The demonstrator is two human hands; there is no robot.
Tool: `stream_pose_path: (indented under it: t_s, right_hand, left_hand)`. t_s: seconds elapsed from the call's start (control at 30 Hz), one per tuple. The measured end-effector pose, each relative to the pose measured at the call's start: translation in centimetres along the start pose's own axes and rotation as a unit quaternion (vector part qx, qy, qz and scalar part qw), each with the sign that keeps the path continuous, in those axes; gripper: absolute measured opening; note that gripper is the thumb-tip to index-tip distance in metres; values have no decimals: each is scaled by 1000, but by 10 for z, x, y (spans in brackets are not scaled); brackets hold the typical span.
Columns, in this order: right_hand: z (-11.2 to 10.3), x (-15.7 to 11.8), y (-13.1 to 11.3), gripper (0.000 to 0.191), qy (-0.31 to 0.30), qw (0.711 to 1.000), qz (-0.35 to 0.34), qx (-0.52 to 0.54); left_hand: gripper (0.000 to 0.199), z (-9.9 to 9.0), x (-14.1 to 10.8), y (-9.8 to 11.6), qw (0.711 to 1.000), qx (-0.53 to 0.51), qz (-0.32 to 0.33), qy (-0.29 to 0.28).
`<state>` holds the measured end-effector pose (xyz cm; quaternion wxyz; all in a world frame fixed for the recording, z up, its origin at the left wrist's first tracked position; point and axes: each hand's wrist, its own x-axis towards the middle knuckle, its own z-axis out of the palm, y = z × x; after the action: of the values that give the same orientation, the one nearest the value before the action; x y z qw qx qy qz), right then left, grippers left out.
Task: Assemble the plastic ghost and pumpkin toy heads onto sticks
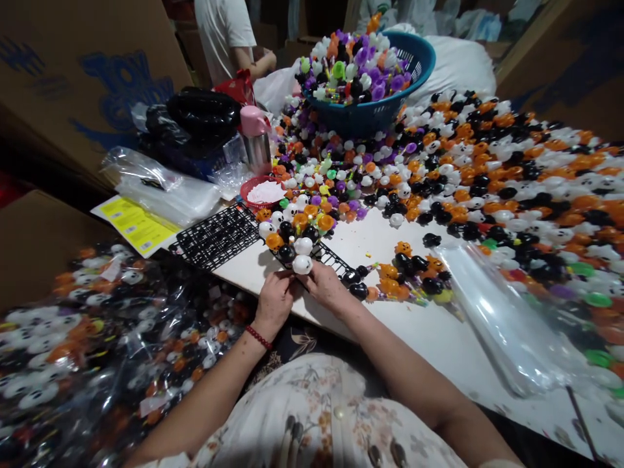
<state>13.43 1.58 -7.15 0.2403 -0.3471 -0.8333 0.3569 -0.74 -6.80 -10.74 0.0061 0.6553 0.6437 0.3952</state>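
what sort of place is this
Probably a packing workshop for small toys: orange, white and black figures heaped across a table, a stack of clear plastic bags beside them, and a large cardboard box marked "TOY".

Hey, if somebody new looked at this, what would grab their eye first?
Probably the huge spread of orange, black and white toys across the far and right parts of the white table. At the far side, a blue basket is heaped with more, many of them purple. At the near edge, the left hand and right hand come together by a white toy.
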Motion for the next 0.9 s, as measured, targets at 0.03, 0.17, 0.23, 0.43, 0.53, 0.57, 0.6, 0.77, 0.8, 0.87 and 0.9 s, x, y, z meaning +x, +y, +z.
stream_pose_path:
  t_s: [0.03, 0.17, 0.23, 0.43, 0.53, 0.57, 0.6, 0.77, 0.8, 0.87, 0.9]
  right_hand:
    - [0, 0, 1, 12, -4, 1000, -8, -5]
    - [3, 3, 4, 14, -1, 1000, -18, -13]
    - [6, 4, 4, 12, 1, 1000, -17, -11]
    - [-1, -4, -1, 13, 8, 999, -35, -31]
    - [-33, -25, 2, 31, 64, 994, -59, -65]
    - [-48, -33, 6, 37, 78, 991, -53, -93]
    - [-63, -41, 11, 41, 85, 987, -35, -135]
    - [-119, -56, 38, 36, 12, 933, 57, -356]
    - [-122, -55, 42, 34, -10, 926, 55, -373]
    - [-122, -51, 48, 28, -38, 920, 48, -388]
    - [-121, -49, 50, 25, -43, 919, 46, -390]
  left_hand:
    - [17, 0, 0, 0, 1000, -1, -3, -3]
    - [17, -2, 3, 1, 999, -6, -22, -23]
    - [19, -3, 5, 2, 999, -8, -38, -26]
    - [22, -3, 14, 3, 996, 24, -65, -47]
    - [29, -3, 15, 6, 996, 49, -61, -41]
    - [30, -3, 16, 8, 996, 54, -66, -37]
    - [32, -3, 17, 10, 995, 57, -75, -38]
    - [36, 0, 22, 17, 990, 49, -116, -56]
    - [36, 1, 23, 18, 990, 54, -117, -58]
    - [39, 3, 23, 17, 989, 68, -115, -63]
    - [40, 3, 23, 16, 989, 75, -110, -65]
